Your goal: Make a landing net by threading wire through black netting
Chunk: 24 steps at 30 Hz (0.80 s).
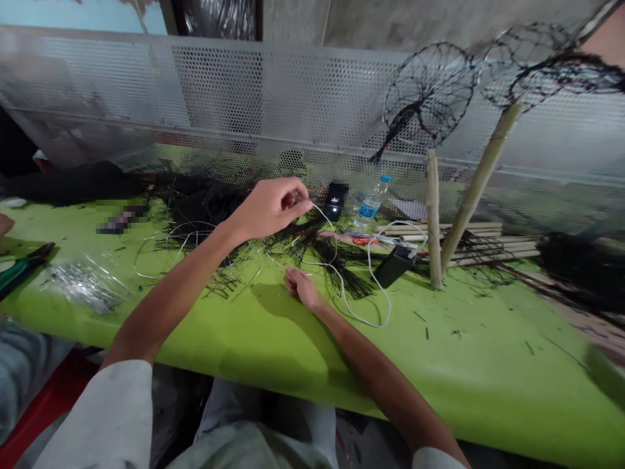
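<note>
My left hand [278, 207] is raised over the table, thumb and fingers pinched on a thin pale wire [333, 229]. From the fingertips the wire curves down to the right, toward the tabletop. Lower and slightly to the right, my right hand [303, 288] is closed close above the green surface; thin strands run near its fingers, but what lies inside them is hidden. Black bristly strands [349, 270] spread beside it. A white cable [344, 293] loops right of that hand, near a black box [395, 264]. Loose wire coils [146, 257] lie left of my hands.
A bottle [370, 205] and a lit phone [336, 200] stand at the back. Bamboo sticks [469, 182] rise at right, below black net-like wire hoops [430, 94]. Green-handled pliers [22, 270] and clear plastic packets [88, 283] lie left. Perforated metal sheeting [215, 91] closes the back.
</note>
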{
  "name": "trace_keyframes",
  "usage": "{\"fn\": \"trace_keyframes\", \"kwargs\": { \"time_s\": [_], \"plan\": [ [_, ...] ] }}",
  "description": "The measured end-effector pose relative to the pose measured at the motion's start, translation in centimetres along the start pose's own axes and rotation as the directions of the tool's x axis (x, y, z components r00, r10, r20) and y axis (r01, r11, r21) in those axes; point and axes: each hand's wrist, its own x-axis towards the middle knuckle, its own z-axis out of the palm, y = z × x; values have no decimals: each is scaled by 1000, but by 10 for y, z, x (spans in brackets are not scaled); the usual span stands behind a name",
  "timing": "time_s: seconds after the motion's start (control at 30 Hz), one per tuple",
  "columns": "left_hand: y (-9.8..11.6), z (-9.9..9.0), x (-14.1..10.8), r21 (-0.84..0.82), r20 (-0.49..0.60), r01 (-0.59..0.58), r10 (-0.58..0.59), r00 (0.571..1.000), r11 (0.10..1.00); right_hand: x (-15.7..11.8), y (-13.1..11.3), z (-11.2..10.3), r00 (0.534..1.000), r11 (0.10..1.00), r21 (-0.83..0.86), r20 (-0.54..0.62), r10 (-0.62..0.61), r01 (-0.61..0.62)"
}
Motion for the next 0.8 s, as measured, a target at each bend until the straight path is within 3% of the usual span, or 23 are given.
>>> {"fn": "trace_keyframes", "kwargs": {
  "time_s": [0.1,0.17,0.23,0.33,0.43,0.6,0.7,0.8],
  "plan": [
    [-35,-16,-23,11,-165,6,-5,986,1000,-16,-22,-22,999,997,60,4,42,-42],
    [-65,-27,-48,78,-227,187,-165,960,979,-32,-32,-37,995,991,89,30,97,-100],
    [-96,-34,-77,161,-136,388,-369,919,907,-48,-37,-47,984,979,105,66,168,-175],
    [-134,-35,-116,240,-2,492,-506,862,837,-64,-35,-50,959,956,111,111,260,-272],
    [-161,-34,-138,303,35,541,-576,817,785,-71,-34,-41,940,940,100,132,313,-327],
    [-190,-48,-131,368,38,503,-554,832,782,-83,-42,-34,919,929,12,152,364,-370],
    [-202,-46,-113,365,153,447,-526,837,817,-93,-47,-43,912,919,-116,127,390,-377],
    [-210,-29,-95,319,285,417,-506,814,851,-102,-54,-53,920,884,-304,50,389,-356]
  ]
}}
